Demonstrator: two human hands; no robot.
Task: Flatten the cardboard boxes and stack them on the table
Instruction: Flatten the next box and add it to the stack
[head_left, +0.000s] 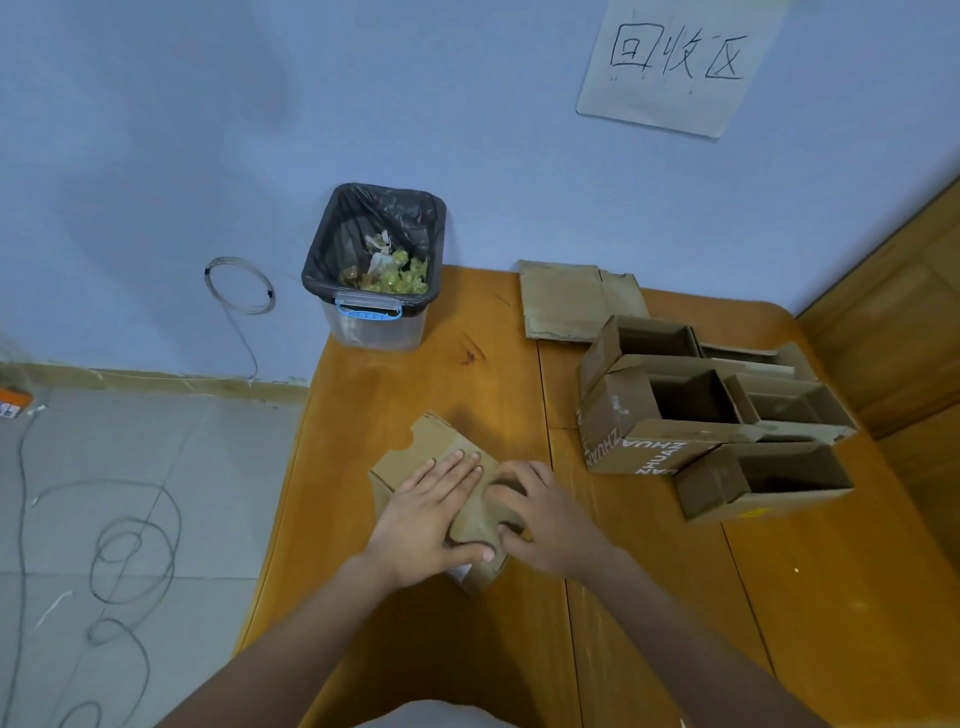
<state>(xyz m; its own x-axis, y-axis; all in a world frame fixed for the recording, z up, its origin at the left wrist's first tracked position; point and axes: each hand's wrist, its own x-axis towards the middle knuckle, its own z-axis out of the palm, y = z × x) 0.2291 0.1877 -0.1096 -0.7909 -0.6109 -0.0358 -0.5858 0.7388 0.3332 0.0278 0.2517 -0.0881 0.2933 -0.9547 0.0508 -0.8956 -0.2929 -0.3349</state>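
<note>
Cardboard box (441, 467), one, partly collapsed, lies on the wooden table (441, 374) near its left edge, directly under your hands. Your left hand (431, 514) lies flat on it, fingers straight and spread, thumb curled round the near edge. Your right hand (540, 519) sits on the box's right side with fingers bent and pressing into the cardboard; whether they grip a flap or only push is hard to tell from this angle.

Open boxes (717, 415), a touching cluster on the right half of the table: about five openings count, though overlaps make the number uncertain. One side panel reads "ZHUANZHUAN" in white, printed twice.

Flattened cardboard (571, 301), one pile at the far edge against the wall, just behind the cluster; how many sheets it holds cannot be told.

Paper sign (680, 62), one, on the wall above the table, hand-lettered "回收区".

Bin (374, 270), one, clear plastic with a blue latch and black liner, holding scraps, standing at the table's far left corner beside the wall.

Cable (130, 545), looped on the tiled floor left of the table; one wire coil (240, 286) hangs on the wall.

Bare tabletop lies between your box and the cluster, and along the near right side.
</note>
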